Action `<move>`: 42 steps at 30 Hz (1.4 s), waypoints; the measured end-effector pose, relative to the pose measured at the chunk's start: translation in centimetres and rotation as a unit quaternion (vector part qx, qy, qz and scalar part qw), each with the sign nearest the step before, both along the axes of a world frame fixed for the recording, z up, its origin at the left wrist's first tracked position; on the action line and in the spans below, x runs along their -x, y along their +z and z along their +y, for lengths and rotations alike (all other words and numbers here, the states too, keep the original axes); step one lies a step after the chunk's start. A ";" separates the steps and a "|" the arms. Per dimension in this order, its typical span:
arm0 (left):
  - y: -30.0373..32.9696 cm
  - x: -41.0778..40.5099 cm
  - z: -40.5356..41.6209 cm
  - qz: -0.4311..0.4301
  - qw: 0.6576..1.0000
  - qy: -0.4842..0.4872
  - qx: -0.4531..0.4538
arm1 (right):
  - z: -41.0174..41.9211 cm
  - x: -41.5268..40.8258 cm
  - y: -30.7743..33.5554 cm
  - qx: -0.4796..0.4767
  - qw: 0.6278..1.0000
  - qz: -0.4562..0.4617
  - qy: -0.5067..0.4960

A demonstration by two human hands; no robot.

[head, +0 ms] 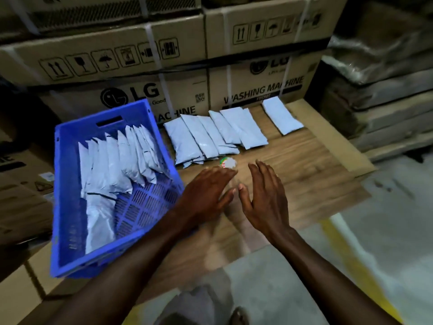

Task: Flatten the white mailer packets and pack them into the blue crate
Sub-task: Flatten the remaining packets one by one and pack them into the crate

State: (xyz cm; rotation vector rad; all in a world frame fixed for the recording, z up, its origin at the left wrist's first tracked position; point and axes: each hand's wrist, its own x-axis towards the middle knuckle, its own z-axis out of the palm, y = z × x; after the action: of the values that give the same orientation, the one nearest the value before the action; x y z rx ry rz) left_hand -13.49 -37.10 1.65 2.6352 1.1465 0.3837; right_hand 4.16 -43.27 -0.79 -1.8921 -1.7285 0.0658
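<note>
1. The blue crate (70, 174) serves as landmark. It sits tilted, its near corner overhanging the wooden board (293, 174). A hard push while loading could probably tip or slide it off.
2. Inside the crate, a row of white packed mailers (117, 160) stands on edge and leans toward its far wall. One more mailer lies flat along the crate's left side. If the next packet goes in still puffy, the row may slump forward over the bare grid floor.
3. Just right of the crate, five overlapping loose mailers (206, 134) lie fanned on the board. Pulling one from the middle could drag its neighbours askew.
4. Farther right of the crate, well apart from the fan, lies a single mailer (281, 116); it is easy to overlook.
5. A small round item (227, 162), blurred and unidentifiable, sits between the fan and the hands. A sweep might knock it.
6. The left hand (206, 193) hovers palm down just right of the crate's near corner, fingers straight and holding nothing.
7. The right hand (264, 193) is beside it, farther from the crate, fingers spread and empty, thumb tips nearly meeting.
</note>
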 end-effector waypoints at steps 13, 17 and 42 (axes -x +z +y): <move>-3.0 -15.0 20.8 0.042 0.997 -0.064 0.033 | 15.6 -15.7 -3.7 0.064 0.992 -0.063 -0.086; -4.2 -20.6 28.0 0.053 0.994 -0.092 0.034 | 21.2 -19.5 -4.9 0.098 0.989 -0.062 -0.092; -17.1 -33.5 48.2 0.170 0.971 -0.156 -0.067 | 39.6 -31.7 -18.5 0.214 0.970 -0.104 0.042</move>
State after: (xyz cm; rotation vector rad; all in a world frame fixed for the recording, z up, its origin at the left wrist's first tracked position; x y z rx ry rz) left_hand 19.97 11.13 -15.47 3.0197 0.7856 -0.0564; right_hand 35.88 -3.69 -19.31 -2.1908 -2.0658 0.3055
